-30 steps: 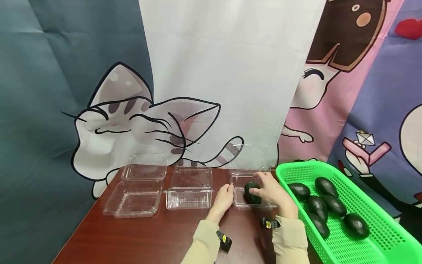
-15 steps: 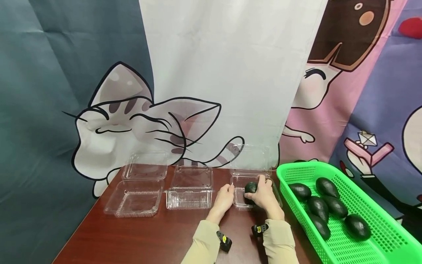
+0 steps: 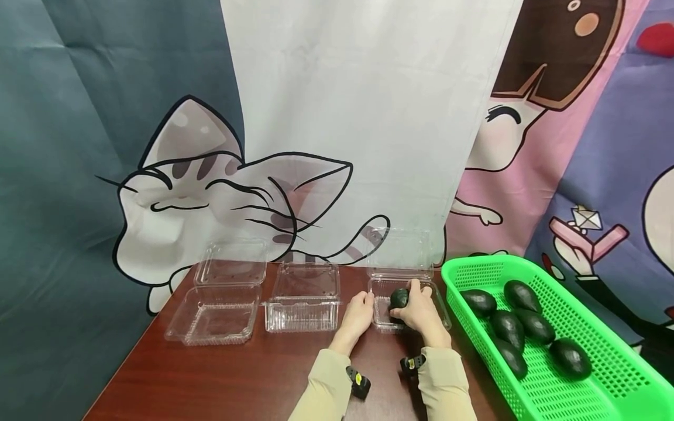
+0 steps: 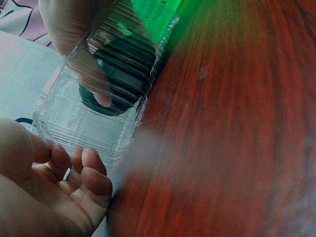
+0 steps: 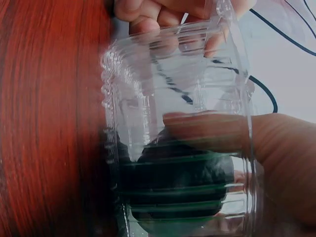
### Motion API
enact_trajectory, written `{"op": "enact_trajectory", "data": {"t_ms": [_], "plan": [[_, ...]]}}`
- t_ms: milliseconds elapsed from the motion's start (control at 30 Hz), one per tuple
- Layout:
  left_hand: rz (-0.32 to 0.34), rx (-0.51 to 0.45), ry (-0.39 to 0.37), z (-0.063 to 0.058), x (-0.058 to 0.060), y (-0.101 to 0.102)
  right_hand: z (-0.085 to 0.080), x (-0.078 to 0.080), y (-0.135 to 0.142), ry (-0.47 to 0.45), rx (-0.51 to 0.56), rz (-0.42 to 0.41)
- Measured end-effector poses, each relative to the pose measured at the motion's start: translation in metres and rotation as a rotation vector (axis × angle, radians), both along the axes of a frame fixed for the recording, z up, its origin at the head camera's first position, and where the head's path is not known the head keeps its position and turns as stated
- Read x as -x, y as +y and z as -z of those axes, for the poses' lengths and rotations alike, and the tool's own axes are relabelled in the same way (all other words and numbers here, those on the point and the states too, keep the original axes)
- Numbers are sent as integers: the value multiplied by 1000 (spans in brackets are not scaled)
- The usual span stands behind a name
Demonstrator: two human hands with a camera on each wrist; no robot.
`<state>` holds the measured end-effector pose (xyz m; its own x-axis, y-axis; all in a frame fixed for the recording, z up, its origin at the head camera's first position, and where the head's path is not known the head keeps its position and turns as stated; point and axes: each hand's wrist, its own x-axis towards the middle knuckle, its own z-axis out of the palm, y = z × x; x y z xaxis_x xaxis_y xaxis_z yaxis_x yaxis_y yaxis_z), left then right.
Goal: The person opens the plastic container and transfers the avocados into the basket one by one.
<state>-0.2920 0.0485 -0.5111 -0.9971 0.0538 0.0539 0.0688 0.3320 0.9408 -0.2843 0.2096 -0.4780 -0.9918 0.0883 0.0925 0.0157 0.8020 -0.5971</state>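
Observation:
My right hand (image 3: 423, 313) reaches into the right-hand clear plastic clamshell container (image 3: 381, 308) and grips a dark green avocado (image 3: 398, 297), thumb on its near left side. Through the ribbed wall, the left wrist view shows this avocado (image 4: 129, 66) low in the container. At the container's left end, my left hand (image 3: 358, 316) pinches the rim between thumb and forefinger, its other fingers curled below, as the left wrist view shows. The lid (image 3: 400, 252) of this container stands raised behind it. In the right wrist view the right thumb (image 5: 207, 131) lies along the avocado.
Two more clear clamshells, one at the far left (image 3: 221, 323) and one in the middle (image 3: 301, 317), have their lids up on the brown table (image 3: 231, 380). A green basket (image 3: 605, 393) with several avocados (image 3: 570, 358) stands at the right. A cartoon curtain (image 3: 368, 117) hangs behind.
My right hand has shifted left and forward around the avocado, uncovering the container's right end, and the avocado has moved slightly left. My left hand has stayed at the rim.

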Motion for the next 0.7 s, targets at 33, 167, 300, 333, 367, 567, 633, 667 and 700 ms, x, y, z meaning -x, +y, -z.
{"op": "enact_trajectory", "data": {"t_ms": [33,167,300,333,367,567,633,667,700], "plan": [[-1,2,-4,0,0,0,-1,0,0,1,-5,2],[-6,14,-12,-1,0,0,-1,0,-1,-7,-17,5],[-10,23,-8,-2,0,0,-2,1,0,-13,-23,0],[-9,23,-9,-3,0,0,-2,1,0,-11,-24,-2],[-10,25,-8,-3,0,0,-2,1,1,-9,-24,-4],[-15,29,-10,-4,0,0,-3,1,2,-9,-20,-8],[-15,30,-13,-4,-1,0,-4,1,1,-11,-18,-6],[-16,31,-13,-4,-1,0,-4,1,1,-12,-15,-5],[-17,30,-13,-4,-1,0,-5,1,1,-11,-12,-7]]}}
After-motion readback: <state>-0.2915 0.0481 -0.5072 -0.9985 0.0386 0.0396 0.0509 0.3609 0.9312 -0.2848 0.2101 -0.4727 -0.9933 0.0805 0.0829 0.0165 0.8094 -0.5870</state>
